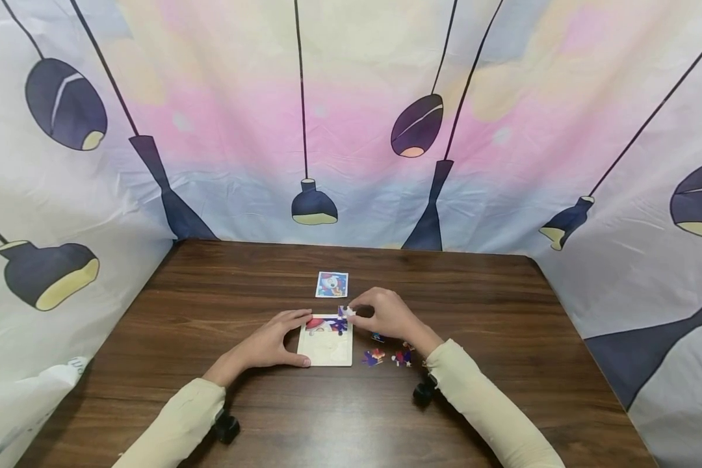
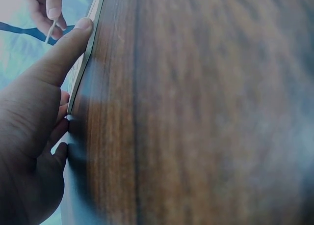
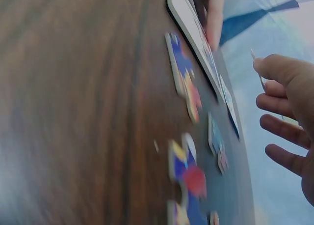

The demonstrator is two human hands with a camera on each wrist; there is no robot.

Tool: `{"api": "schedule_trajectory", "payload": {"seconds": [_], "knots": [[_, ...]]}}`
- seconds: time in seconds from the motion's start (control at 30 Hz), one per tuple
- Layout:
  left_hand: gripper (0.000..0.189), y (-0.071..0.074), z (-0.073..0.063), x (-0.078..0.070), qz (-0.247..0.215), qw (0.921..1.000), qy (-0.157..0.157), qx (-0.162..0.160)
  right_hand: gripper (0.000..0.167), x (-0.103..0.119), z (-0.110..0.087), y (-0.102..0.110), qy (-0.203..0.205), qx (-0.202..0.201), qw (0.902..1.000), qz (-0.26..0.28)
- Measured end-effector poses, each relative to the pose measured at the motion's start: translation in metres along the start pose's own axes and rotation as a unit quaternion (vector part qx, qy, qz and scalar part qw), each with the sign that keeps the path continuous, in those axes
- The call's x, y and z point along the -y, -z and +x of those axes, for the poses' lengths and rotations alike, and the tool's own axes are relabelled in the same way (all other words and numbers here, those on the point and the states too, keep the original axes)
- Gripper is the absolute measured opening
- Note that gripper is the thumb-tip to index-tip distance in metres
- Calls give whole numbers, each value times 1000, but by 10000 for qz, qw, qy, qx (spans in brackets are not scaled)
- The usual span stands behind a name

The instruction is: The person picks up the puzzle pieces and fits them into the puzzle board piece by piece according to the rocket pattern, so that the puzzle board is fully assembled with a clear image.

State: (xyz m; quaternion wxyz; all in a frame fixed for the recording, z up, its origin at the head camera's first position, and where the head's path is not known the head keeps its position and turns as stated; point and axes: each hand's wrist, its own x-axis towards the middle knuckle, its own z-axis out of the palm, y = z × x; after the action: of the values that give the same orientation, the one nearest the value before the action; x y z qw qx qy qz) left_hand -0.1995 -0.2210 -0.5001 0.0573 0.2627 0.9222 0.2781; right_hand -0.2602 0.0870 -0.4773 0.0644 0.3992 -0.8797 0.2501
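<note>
We see the left hand (image 1: 269,339) holding the puzzle tray (image 1: 330,354) by its left side, fingers at the upper left corner and thumb on the lower left edge. The tray lies flat on the brown table (image 1: 240,279). Along its top we make out fitted artwork in red, white and dark purple, while the lower part shows a bare, pale base.

The right hand (image 1: 386,313) pinches 1 purple and white puzzle piece (image 1: 342,311) between thumb and forefinger, just over the upper right corner of the tray. In the right wrist view we find this piece edge-on and raised above the table, the other fingers loosely bent below it; we cannot tell whether it touches the tray.

To the right of the tray, under and beside the right forearm, we see loose puzzle pieces (image 1: 373,357) in purple, orange, red and blue; some sit so close together that we cannot count them. Just beyond the tray lies 1 square picture card (image 1: 331,286). Behind the table we see a pastel curtain (image 1: 351,84) printed with dark hanging lamps, and both forearms wear pale sleeves (image 1: 480,396).
</note>
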Motion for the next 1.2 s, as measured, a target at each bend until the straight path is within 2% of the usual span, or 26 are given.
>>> {"api": "schedule_trajectory", "payload": {"seconds": [0.23,0.7,1.2], "knots": [[102,1,1,0,4,10000,-7,11,31,19,8,-11,229,167,9994,-214],[103,1,-1,1,-99,9999,-6,56,26,42,18,-34,576,269,9972,-404],[103,0,-2,2,-73,10000,-51,11,27,54,26,-46,525,539,9924,-976]]}}
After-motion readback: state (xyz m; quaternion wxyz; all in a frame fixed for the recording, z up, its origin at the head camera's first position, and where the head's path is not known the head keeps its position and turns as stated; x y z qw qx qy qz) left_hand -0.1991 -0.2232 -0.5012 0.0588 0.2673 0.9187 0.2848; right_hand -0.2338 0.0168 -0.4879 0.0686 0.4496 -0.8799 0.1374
